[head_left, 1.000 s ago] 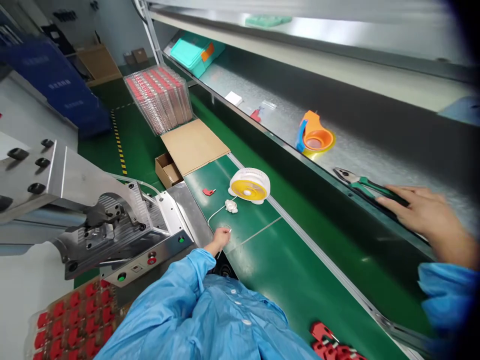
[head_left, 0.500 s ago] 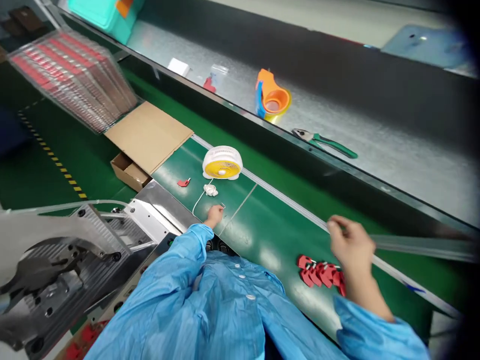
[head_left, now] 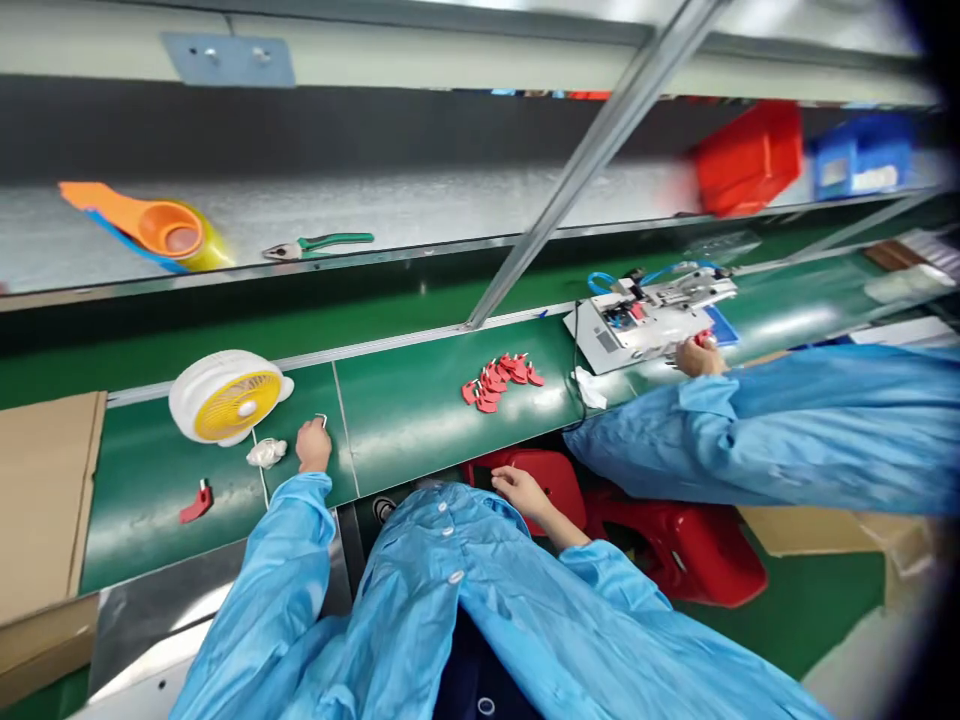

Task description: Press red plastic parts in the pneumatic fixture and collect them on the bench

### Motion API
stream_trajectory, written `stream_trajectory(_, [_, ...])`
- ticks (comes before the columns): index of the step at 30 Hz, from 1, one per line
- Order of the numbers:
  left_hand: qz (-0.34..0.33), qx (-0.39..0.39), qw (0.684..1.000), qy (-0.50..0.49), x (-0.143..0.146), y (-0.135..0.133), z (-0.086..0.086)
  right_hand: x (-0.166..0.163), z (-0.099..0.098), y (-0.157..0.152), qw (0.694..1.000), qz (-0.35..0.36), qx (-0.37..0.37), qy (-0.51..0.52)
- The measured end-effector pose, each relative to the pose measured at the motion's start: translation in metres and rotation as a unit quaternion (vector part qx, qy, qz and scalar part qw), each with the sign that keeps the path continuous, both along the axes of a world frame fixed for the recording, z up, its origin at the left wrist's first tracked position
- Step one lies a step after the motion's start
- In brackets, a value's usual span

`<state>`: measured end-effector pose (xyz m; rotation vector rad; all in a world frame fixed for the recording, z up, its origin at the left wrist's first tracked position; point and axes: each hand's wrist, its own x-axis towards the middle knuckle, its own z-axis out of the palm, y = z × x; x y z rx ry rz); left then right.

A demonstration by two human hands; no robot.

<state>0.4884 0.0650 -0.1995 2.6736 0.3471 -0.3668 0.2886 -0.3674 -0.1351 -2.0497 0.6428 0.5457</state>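
My left hand (head_left: 313, 447) rests on the green work surface (head_left: 420, 420), closed on a small bent metal piece (head_left: 322, 420) that pokes out past the fingertips. Beside it lie a crumpled white bundle (head_left: 267, 453) with a white cord and a white-and-yellow fan (head_left: 229, 398). One red part with a metal pin (head_left: 196, 503) sits farther left. My right hand (head_left: 523, 492) hangs just off the table's front edge, fingers loosely stretched, with nothing visible in them. Beyond it, a pile of similar red parts (head_left: 501, 380) lies on the surface.
At right, a co-worker's hand (head_left: 701, 357) holds a red part at a small white machine (head_left: 637, 325). Red stools (head_left: 697, 550) stand below. The shelf bears a tape dispenser (head_left: 169, 230), pliers (head_left: 319, 245), a red bin (head_left: 750, 160) and a blue bin (head_left: 862, 155). Cardboard (head_left: 49, 490) lies left.
The view has swung right, bringing the co-worker and the white machine into sight. My right hand has moved from above the red pile back to the table's front edge. The left still holds the metal piece.
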Motion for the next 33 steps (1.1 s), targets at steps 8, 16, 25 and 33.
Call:
stream_trajectory(8, [0.059, 0.001, 0.994, -0.088, -0.064, -0.028, -0.002, 0.056, -0.029, -0.031, 0.994, -0.012, -0.105, 0.017])
stream_trajectory(16, [0.217, -0.089, 0.972, 0.017, -0.232, -0.091, -0.013, 0.145, -0.067, -0.059, 0.969, 0.124, -0.213, -0.007])
stream_trajectory(25, [0.306, -0.113, 0.935, 0.137, -0.294, -0.168, -0.002, 0.127, -0.090, -0.069, 0.950, 0.240, -0.195, -0.036])
stream_trajectory(33, [0.278, -0.265, 0.922, 0.045, -0.215, -0.236, 0.016, 0.143, -0.087, -0.079, 0.940, 0.296, -0.156, -0.067])
